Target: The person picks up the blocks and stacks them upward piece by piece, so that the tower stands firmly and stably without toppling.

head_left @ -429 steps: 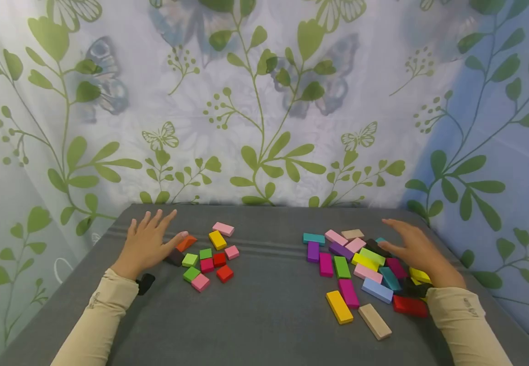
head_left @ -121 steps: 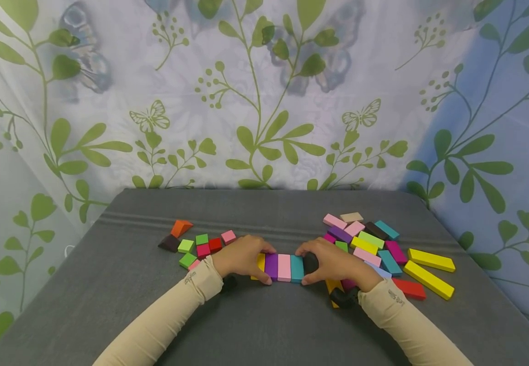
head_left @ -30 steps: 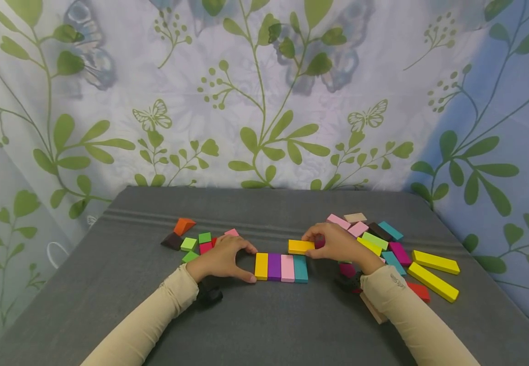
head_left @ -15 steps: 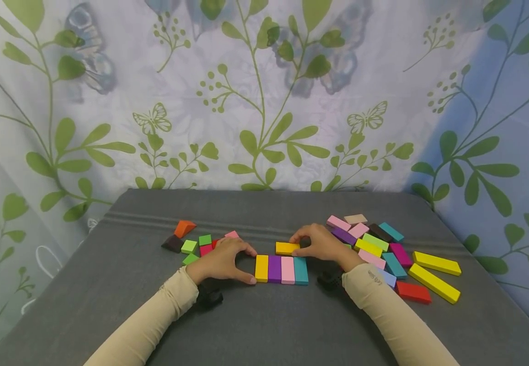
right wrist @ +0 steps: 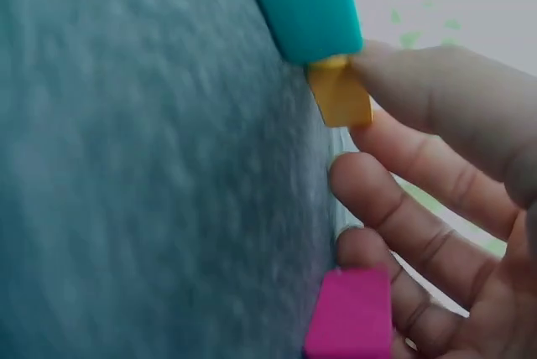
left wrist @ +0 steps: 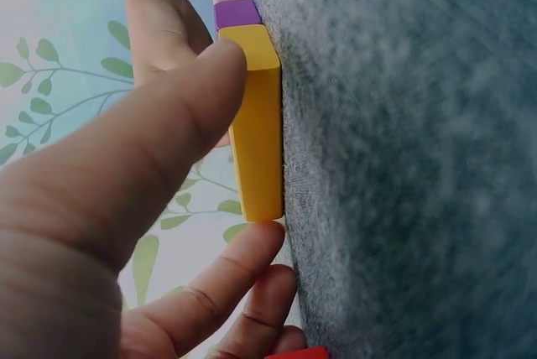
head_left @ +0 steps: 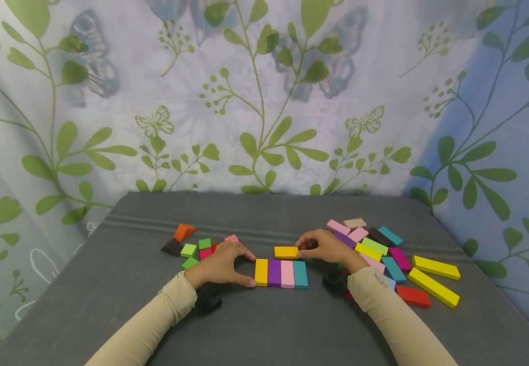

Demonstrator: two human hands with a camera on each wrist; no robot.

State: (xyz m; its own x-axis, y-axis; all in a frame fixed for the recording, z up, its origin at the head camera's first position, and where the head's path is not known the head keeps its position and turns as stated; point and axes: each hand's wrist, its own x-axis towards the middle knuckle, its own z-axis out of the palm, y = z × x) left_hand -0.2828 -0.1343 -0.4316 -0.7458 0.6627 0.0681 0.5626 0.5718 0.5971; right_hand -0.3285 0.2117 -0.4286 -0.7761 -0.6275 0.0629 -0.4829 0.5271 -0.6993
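Observation:
A row of upright-edged blocks lies side by side mid-table: a yellow block, a purple block, a pink block and a teal block. My left hand is at the row's left end, thumb and index finger on the two short ends of that yellow block, as the left wrist view shows. Behind the row, a second yellow block lies crosswise. My right hand pinches its right end between thumb and index finger; the other fingers curve loosely below in the right wrist view.
Left of the row sits a group of small cubes, with an orange wedge and a dark brown wedge. To the right, many loose coloured blocks cluster, beside long yellow bars and a red block.
Both hands came in from the sides, and blocks now form a row. Over the last second, the right hand brought the second yellow block leftward behind the row. The left hand stayed put.

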